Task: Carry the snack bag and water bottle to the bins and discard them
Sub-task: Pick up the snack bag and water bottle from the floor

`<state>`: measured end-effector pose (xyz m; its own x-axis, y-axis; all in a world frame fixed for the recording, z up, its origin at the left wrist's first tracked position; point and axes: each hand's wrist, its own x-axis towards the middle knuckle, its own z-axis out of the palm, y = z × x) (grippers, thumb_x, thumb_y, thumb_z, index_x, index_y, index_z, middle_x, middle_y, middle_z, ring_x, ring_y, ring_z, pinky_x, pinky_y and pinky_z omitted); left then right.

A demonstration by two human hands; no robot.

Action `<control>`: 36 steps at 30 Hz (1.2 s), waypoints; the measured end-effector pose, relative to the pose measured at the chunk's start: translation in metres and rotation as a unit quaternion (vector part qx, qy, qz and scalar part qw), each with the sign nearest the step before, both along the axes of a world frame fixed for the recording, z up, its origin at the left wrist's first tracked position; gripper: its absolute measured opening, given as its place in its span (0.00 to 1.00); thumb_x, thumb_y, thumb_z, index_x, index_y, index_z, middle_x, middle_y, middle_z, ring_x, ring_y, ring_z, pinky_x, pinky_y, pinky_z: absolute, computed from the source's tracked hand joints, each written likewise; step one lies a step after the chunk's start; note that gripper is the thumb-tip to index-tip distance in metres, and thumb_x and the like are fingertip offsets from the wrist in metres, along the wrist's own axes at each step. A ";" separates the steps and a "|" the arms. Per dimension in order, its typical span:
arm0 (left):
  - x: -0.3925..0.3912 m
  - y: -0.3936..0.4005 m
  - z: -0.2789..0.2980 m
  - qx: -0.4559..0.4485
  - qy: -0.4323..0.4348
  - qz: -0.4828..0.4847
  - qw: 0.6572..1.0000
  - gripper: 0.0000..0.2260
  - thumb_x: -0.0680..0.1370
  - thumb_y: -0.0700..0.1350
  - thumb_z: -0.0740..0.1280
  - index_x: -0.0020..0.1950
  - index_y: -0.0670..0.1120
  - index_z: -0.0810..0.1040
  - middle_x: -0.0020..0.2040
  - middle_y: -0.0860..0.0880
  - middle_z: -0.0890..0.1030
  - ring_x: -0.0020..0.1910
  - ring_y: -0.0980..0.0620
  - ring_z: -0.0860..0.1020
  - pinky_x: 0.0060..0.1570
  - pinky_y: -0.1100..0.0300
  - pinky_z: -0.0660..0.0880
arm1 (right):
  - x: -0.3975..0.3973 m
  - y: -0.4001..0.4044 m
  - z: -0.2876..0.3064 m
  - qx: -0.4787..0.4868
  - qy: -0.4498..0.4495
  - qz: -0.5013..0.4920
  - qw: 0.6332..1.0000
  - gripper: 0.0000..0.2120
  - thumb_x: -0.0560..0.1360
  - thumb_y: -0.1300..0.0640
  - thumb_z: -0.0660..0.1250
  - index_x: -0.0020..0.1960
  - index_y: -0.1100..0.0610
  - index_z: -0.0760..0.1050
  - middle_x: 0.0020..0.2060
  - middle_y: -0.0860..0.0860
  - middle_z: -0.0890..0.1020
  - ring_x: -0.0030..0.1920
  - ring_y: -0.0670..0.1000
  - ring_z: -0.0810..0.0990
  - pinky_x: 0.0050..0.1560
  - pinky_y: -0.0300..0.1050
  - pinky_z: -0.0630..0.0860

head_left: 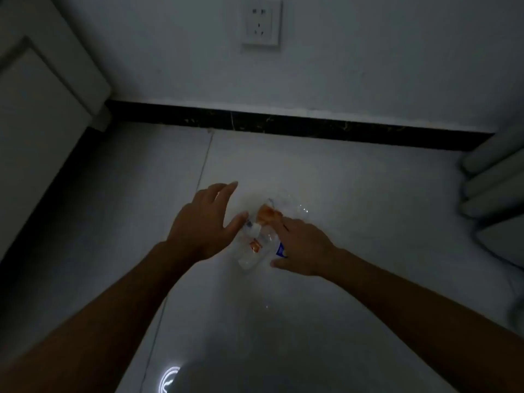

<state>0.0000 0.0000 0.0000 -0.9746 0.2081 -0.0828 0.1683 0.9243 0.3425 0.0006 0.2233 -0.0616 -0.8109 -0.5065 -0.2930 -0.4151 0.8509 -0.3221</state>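
A clear plastic water bottle point(253, 246) with a white cap and a small orange label lies on the pale tiled floor. Just beyond it sits a snack bag point(279, 209), mostly clear with an orange patch. My left hand point(204, 222) hovers over the bottle's left side, fingers spread, holding nothing. On the bottle's right side, my right hand point(303, 246) reaches down with fingers apart, its fingertips at the bag's orange part. Whether they touch the bag I cannot tell. The room is dim.
A white wall with a power socket point(261, 22) and a black skirting strip point(283, 124) runs across the back. A white door or cabinet point(42, 103) stands at the left. Pale bedding or furniture point(496, 188) juts in at the right.
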 end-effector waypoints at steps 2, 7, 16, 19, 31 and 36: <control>-0.001 0.000 -0.004 0.001 0.000 0.011 1.000 0.34 0.76 0.65 0.53 0.77 0.49 0.58 0.74 0.45 0.66 0.70 0.46 0.65 0.61 0.46 0.70 | -0.004 -0.006 -0.010 -0.002 0.006 0.018 1.000 0.46 0.65 0.41 0.73 0.73 0.54 0.52 0.71 0.57 0.66 0.67 0.59 0.68 0.63 0.57 0.71; -0.002 -0.004 -0.020 -0.002 0.007 0.010 1.000 0.34 0.76 0.66 0.52 0.77 0.50 0.58 0.74 0.46 0.66 0.69 0.46 0.66 0.61 0.46 0.70 | -0.006 -0.010 -0.022 -0.034 0.010 -0.012 0.999 0.42 0.65 0.52 0.75 0.72 0.53 0.56 0.68 0.56 0.70 0.62 0.58 0.72 0.59 0.58 0.74; -0.009 0.031 -0.074 0.025 -0.042 0.037 0.998 0.40 0.71 0.71 0.53 0.78 0.52 0.53 0.75 0.43 0.64 0.72 0.41 0.64 0.67 0.41 0.63 | -0.014 0.046 0.036 -0.036 0.073 -0.081 0.993 0.34 0.66 0.47 0.72 0.68 0.54 0.64 0.57 0.56 0.76 0.54 0.58 0.76 0.52 0.56 0.75; -0.011 0.052 -0.095 -0.014 -0.106 0.029 0.994 0.48 0.63 0.80 0.51 0.78 0.59 0.41 0.79 0.43 0.51 0.76 0.38 0.53 0.68 0.34 0.51 | -0.016 0.063 0.054 -0.023 0.085 -0.091 0.992 0.36 0.66 0.47 0.73 0.69 0.53 0.62 0.60 0.55 0.75 0.56 0.57 0.75 0.55 0.57 0.75; -0.012 0.062 -0.123 -0.015 -0.087 0.049 0.995 0.36 0.69 0.66 0.61 0.75 0.59 0.55 0.64 0.44 0.70 0.57 0.39 0.72 0.49 0.48 0.72 | -0.012 0.074 0.064 -0.032 0.104 -0.121 0.987 0.37 0.67 0.46 0.73 0.71 0.54 0.61 0.63 0.56 0.74 0.58 0.57 0.74 0.57 0.58 0.73; -0.014 0.057 -0.107 0.008 -0.067 0.049 0.996 0.30 0.72 0.58 0.63 0.73 0.55 0.65 0.59 0.42 0.72 0.55 0.38 0.72 0.46 0.48 0.73 | -0.012 0.067 0.072 -0.042 0.121 -0.121 0.984 0.37 0.68 0.46 0.72 0.71 0.54 0.61 0.63 0.56 0.74 0.59 0.57 0.74 0.58 0.57 0.72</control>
<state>-0.0143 0.0574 -0.1067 -0.9706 0.1144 -0.2119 0.0286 0.9286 0.3700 -0.0118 0.2899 0.0108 -0.9514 -0.3049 -0.0421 -0.2774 0.9086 -0.3123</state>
